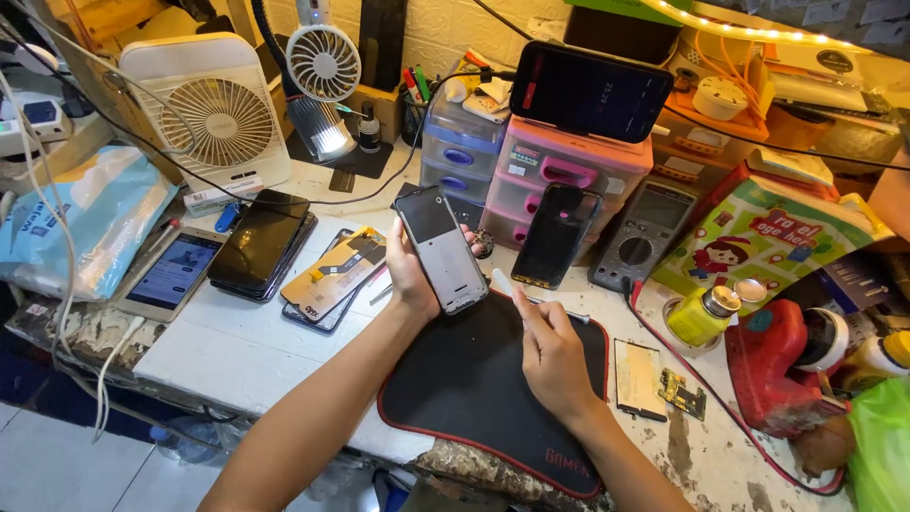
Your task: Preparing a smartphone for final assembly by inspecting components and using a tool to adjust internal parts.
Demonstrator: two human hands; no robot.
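My left hand (409, 275) holds up an opened phone body (441, 248), grey inside with a dark top part, above the far left corner of a black mat with a red edge (464, 389). My right hand (550, 356) hovers over the mat and pinches a thin white pry tool (502, 283) whose tip points toward the phone's lower right side. A metal tool (559, 311) lies just beyond my right hand.
Several phones and screens (261, 242) lie at the left. A dark phone back (556, 235) leans on pink drawers (569, 171). A multimeter (645, 235), a small board (682, 393), a yellow bottle (700, 318) and a red tool (777, 365) sit at the right. Fans (223, 118) stand behind.
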